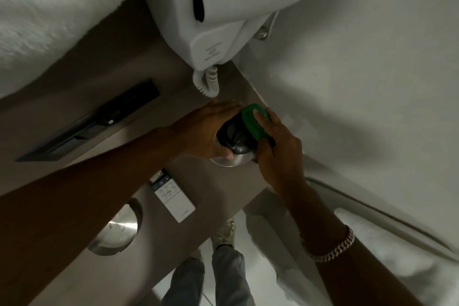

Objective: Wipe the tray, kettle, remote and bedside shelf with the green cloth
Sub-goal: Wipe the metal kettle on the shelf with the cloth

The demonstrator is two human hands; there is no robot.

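A steel kettle with a dark lid [232, 140] stands on the brown bedside shelf [213, 189], seen from straight above. My left hand [206, 129] wraps around the kettle's left side and grips it. My right hand [278, 141] presses the green cloth [253, 119] against the kettle's right upper side. A white remote [171, 195] lies flat on the shelf, nearer to me than the kettle. A black tray [87, 123] lies on the shelf at the left.
A white wall-mounted hair dryer [231, 7] with a coiled cord [208, 82] hangs above the kettle. A round steel base [116, 231] sits near the shelf's front edge. White wall is at the right. My shoes and jeans [223, 268] show below the shelf.
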